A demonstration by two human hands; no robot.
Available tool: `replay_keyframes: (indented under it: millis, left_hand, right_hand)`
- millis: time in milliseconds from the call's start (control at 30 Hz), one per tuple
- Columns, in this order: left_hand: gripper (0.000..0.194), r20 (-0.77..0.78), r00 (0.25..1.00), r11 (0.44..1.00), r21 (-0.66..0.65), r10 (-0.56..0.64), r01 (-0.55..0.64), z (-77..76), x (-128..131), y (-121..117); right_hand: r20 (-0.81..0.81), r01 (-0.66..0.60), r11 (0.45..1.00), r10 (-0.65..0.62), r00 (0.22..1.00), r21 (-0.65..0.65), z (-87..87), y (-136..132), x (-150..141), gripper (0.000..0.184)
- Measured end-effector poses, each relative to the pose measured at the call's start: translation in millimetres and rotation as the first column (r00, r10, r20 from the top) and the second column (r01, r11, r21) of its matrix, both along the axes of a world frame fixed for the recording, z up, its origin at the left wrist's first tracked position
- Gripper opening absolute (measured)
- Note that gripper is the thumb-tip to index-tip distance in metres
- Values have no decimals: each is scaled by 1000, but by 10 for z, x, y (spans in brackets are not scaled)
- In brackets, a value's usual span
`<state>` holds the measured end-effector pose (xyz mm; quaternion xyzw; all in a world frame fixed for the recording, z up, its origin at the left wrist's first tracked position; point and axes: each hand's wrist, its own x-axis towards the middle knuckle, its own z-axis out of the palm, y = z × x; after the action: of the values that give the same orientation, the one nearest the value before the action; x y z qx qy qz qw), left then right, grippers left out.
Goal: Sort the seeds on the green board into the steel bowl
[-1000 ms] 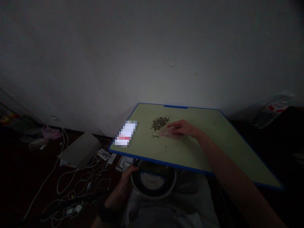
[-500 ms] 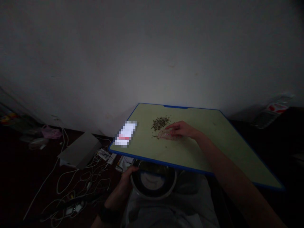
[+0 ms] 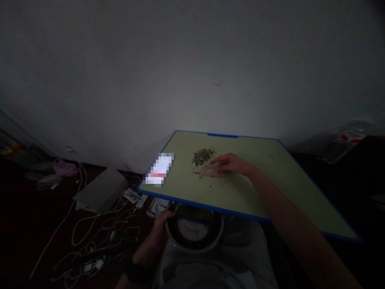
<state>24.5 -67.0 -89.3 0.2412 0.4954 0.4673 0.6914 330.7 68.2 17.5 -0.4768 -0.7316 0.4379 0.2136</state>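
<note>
On the pale green, blue-edged board (image 3: pixel 249 196) lies a loose heap of small dark grains or seeds (image 3: pixel 203 155). Beside the heap's near right side is a clear, pinkish, round shallow dish (image 3: pixel 208 171); its exact kind is hard to make out in the dim light. My right hand (image 3: pixel 230 163) reaches over from the right, its fingers bent down onto the dish's right side. Below the board's front edge, my left hand (image 3: pixel 163 223) grips the left rim of a round metal bowl (image 3: pixel 194 241). Part of the bowl is under the board.
A lit phone (image 3: pixel 159 169), blurred out, lies at the board's left side. Left of the board are a grey box (image 3: pixel 104 188), tangled white cables (image 3: pixel 111 224) and a pink plastic bag (image 3: pixel 64 166). A clear bottle (image 3: pixel 345 138) lies at right. The wall stands behind.
Almost nothing differs. My right hand shifts very slightly at the clear dish; my left hand and the bowl stay where they were.
</note>
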Motion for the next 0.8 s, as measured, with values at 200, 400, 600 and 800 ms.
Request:
replay_keyframes:
  millis: [200,400,600,800]
  left_hand:
    - [17,-10,1000,998,-62,-15,14,95,44,-5]
    - [15,-64,998,999,-33,-28,26,22,-8,3]
    - [13,-50,998,999,-39,-30,28,63,9,-8]
    - [12,6,999,999,0,-39,39,159,46,-31]
  right_hand:
    - [-37,-28,996,26,999,-81,-6,1,10,45]
    - [-46,-52,996,49,998,-76,10,-14,-3,44]
    - [-41,-47,996,44,998,-79,24,-23,-26,47]
    - [-21,-52,996,51,998,-76,20,-20,3,44]
